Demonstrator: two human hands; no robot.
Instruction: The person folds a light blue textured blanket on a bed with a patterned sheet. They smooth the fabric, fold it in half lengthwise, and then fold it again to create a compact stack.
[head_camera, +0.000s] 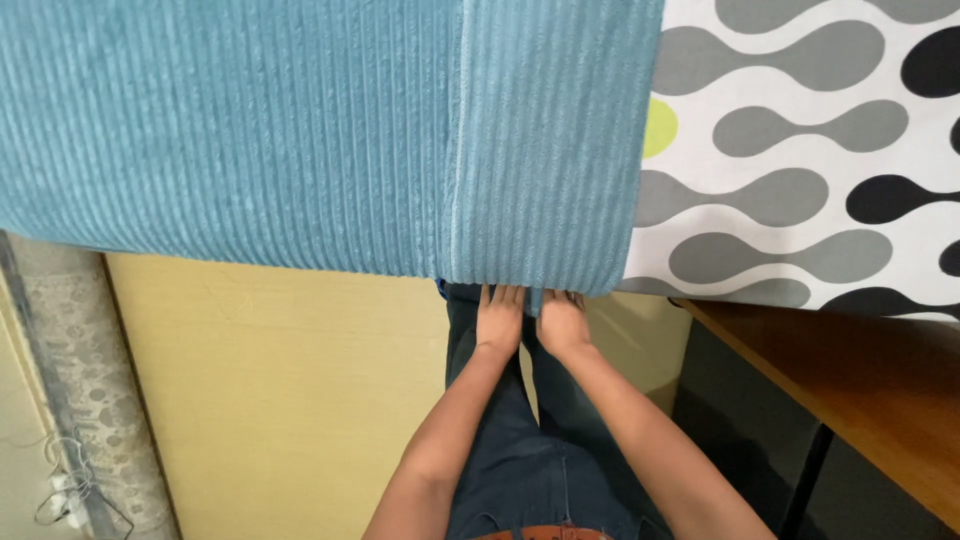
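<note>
A ribbed blue blanket (300, 130) lay across most of the bed, its folded strip reaching the near edge over a white sheet (800, 150) printed with grey and black blobs. The left hand (499, 318) and right hand (562, 322) met side by side at the blanket's near hem, fingertips tucked beneath the fold, so whether the fingers pinched it could not be told. Dark trousers (530, 470) showed below.

A teal-blue ribbed corduroy blanket (300, 130) is seen at 11 o'clock. A white sheet (800, 150) patterned with grey, black and lime blobs is seen at 2 o'clock. Dark blue jeans (520, 460) are seen at 6 o'clock, against a pale yellow floor (270, 400).
</note>
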